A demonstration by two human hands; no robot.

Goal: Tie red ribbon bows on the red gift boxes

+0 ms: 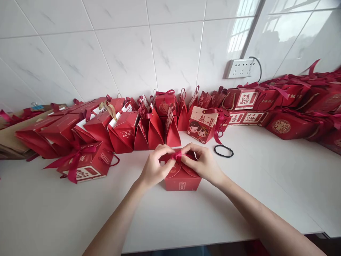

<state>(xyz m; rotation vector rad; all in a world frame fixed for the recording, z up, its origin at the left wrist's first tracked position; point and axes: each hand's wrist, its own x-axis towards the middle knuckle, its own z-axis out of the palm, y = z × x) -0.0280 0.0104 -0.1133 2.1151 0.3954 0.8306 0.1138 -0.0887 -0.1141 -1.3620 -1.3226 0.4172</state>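
A red gift box (183, 179) stands upright on the white table, close in front of me. At its top is a knotted crimson ribbon (177, 155), pinched from both sides. My left hand (157, 165) closes thumb and forefinger on the ribbon's left part. From the right, my right hand (204, 161) pinches the ribbon with its thumb and fingers. Both hands rest about the box's top flaps and partly cover them. The ribbon's ends are hidden behind my fingers.
Many red gift boxes (125, 129) line the tiled wall, with stacks (287, 124) at the right. One ribboned box (87, 163) lies at left. A cartoon-couple box (199, 126) stands behind my hands, near a black elastic loop (223, 151). A power strip (239, 68) hangs on the wall.
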